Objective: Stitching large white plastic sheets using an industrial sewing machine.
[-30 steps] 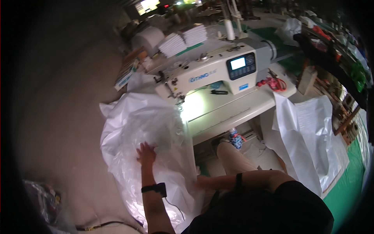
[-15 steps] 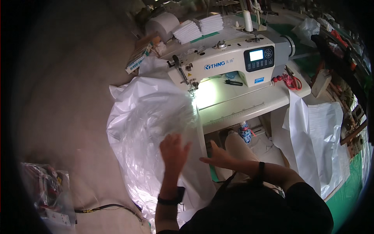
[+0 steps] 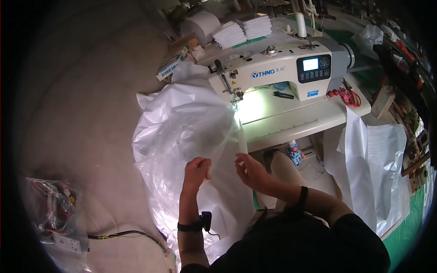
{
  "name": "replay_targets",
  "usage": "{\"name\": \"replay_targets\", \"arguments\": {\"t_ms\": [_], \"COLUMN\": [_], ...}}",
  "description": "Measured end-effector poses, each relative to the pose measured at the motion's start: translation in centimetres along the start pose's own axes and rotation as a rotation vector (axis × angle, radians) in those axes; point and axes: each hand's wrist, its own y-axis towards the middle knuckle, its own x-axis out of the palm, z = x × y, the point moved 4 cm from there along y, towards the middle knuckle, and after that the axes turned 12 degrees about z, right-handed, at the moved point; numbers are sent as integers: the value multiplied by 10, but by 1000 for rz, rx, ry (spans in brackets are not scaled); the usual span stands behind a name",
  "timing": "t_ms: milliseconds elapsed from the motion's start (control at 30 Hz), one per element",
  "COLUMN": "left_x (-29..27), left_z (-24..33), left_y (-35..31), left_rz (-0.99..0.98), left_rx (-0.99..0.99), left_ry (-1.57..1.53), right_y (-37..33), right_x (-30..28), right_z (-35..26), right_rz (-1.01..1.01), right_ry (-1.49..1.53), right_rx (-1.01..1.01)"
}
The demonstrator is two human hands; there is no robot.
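A large white sheet (image 3: 159,123) with a clear plastic film (image 3: 195,132) over it spreads left of the sewing machine (image 3: 277,73), reaching up to the lit needle area (image 3: 236,102). My left hand (image 3: 195,173) is closed, fingers curled on the clear film. On the other side, my right hand (image 3: 252,172) pinches the film's right edge near a narrow pale strip (image 3: 242,139) that runs up to the needle. The film looks stretched between both hands and the machine; my exact fingertip grip is partly hidden.
Red-handled scissors (image 3: 353,99) and a black pen-like tool (image 3: 283,95) lie on the machine bed. Behind it are folded white stacks (image 3: 256,27) and a thread cone (image 3: 301,25). White sheets (image 3: 378,168) hang at right; a clear bag (image 3: 57,214) lies at lower left.
My left hand has gone from spread fingers to closed on the film. My right hand has moved up, onto the film's edge. The whole view has shifted slightly.
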Motion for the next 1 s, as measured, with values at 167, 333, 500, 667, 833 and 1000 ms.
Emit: {"name": "replay_targets", "arguments": {"t_ms": [167, 333, 500, 667, 833, 1000], "left_x": [18, -19, -55, 5, 97, 100], "left_z": [2, -25, -63, -12, -5, -26], "left_y": [-7, 42, 88, 20, -38, -28], "left_rz": [-242, 328, 241, 348, 281, 165], "left_rx": [49, 815, 606, 864, 962, 824], "left_ry": [207, 670, 937, 880, 1018, 933], "right_y": [28, -39, -144, -53, -10, -7], "right_x": [40, 57, 28, -23, 3, 7], "right_z": [38, 57, 37, 37, 17, 41], "right_rz": [-271, -933, -1731, -504, -130, -151], "right_ry": [668, 299, 245, -453, -605, -648], "right_rx": [992, 528, 130, 240, -65, 165]}}
